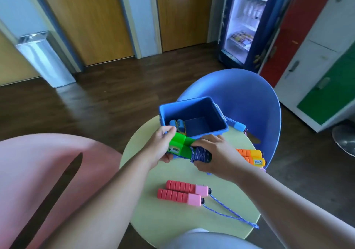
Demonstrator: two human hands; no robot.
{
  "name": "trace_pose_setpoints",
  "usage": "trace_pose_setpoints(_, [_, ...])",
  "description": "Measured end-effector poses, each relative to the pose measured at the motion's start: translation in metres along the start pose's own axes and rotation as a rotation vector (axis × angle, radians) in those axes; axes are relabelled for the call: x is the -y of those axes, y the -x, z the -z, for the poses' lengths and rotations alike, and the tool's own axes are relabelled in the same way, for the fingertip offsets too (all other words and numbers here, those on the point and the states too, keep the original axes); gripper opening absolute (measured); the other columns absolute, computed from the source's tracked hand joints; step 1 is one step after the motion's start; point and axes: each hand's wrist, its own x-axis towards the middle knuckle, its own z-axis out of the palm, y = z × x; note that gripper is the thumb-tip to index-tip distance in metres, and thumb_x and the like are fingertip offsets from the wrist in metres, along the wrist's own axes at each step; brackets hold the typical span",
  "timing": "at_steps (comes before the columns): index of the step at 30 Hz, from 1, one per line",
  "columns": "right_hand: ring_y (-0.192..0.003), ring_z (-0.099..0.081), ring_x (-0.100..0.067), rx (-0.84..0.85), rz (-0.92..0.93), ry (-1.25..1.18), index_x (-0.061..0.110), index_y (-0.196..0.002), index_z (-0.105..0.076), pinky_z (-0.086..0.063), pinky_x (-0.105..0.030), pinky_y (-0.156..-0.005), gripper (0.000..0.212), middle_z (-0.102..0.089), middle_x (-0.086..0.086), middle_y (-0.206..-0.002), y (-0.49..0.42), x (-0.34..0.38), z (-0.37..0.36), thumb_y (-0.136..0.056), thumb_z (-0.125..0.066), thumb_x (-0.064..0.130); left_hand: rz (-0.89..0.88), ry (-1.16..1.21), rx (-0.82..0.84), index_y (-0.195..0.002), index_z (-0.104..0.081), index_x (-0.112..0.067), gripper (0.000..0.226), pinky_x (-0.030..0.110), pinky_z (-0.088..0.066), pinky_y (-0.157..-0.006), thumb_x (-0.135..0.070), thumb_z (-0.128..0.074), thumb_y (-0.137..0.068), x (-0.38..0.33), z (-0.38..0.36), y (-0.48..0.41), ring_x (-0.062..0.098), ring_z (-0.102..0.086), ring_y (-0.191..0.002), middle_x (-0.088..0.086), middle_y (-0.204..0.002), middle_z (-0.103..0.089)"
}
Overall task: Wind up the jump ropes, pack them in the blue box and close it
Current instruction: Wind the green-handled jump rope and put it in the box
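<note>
glossy plastic blue box [194, 107], ribbed foam pink handles [176, 190], braided cord [200, 154]

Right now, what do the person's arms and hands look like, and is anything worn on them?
The left forearm and right forearm are bare to the picture's edge; no sleeves show. The left hand and right hand wear no gloves, and I see no watch, ring or bracelet.

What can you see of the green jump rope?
The green jump rope has two blocky, green, plastic-looking handles side by side, one bearing a small label. Blue speckled cord is wound round them. The left hand grips the handle ends, the right hand holds the wound cord, beside the blue box.
</note>
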Motion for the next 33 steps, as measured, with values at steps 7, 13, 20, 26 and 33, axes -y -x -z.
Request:
trace_pose_setpoints(7, [-0.104,-0.055,-0.029,-0.161,-0.255,-0.03,0.041,-0.131,-0.059,-0.049,-0.037,-0.091,0.055,-0.061,-0.001,-0.115,-0.038,-0.008,0.005,-0.078,-0.064,0.057,-0.001,-0.302,-0.211,-0.111,-0.058,-0.03,0.016,0.031,-0.055,-0.053,-0.041,-0.054,-0.1,-0.002,0.024,-0.052,0.024,-0.07,-0.064,0.004,-0.102,-0.072])
trace_pose_setpoints(13, [-0.102,-0.056,-0.034,-0.128,-0.456,-0.037,0.047,-0.133,-0.052,-0.055,-0.041,-0.081,0.051,-0.056,-0.002,-0.102,-0.105,-0.005,0.0,-0.082,-0.059,0.052,0.061,-0.279,-0.177,-0.134,-0.05,-0.035,0.044,0.047,-0.063,-0.079,-0.023,-0.063,-0.095,0.016,0.028,-0.088,0.033,-0.067,-0.101,0.004,-0.119,-0.065])
trace_pose_setpoints(20, [-0.094,-0.058,-0.035,0.004,-0.592,0.046,0.041,-0.122,-0.05,-0.053,-0.038,-0.075,0.044,-0.065,-0.003,-0.098,-0.17,-0.016,-0.019,-0.08,-0.058,0.049,0.104,0.098,-0.121,-0.126,-0.051,-0.044,0.057,0.045,-0.065,-0.062,-0.004,-0.069,-0.089,0.026,0.033,-0.096,0.033,-0.072,-0.101,0.011,-0.116,-0.069])
trace_pose_setpoints(26, [-0.095,-0.05,-0.037,0.144,-0.743,0.123,0.033,-0.129,-0.04,-0.047,-0.038,-0.073,0.04,-0.055,-0.01,-0.104,-0.186,-0.031,-0.053,-0.094,-0.056,0.043,0.108,0.187,-0.112,-0.126,-0.055,-0.039,0.059,0.051,-0.065,-0.064,0.001,-0.075,-0.086,0.029,0.034,-0.091,0.032,-0.072,-0.099,0.016,-0.109,-0.067])
trace_pose_setpoints(33, [-0.099,-0.057,-0.034,0.411,-0.594,0.176,0.029,-0.139,-0.048,-0.045,-0.035,-0.074,0.04,-0.058,-0.013,-0.126,-0.193,-0.045,-0.054,-0.101,-0.05,0.04,0.072,0.199,-0.083,-0.132,-0.056,-0.035,0.06,0.044,-0.065,-0.062,-0.001,-0.077,-0.087,0.029,0.039,-0.09,0.026,-0.07,-0.086,0.019,-0.105,-0.063])
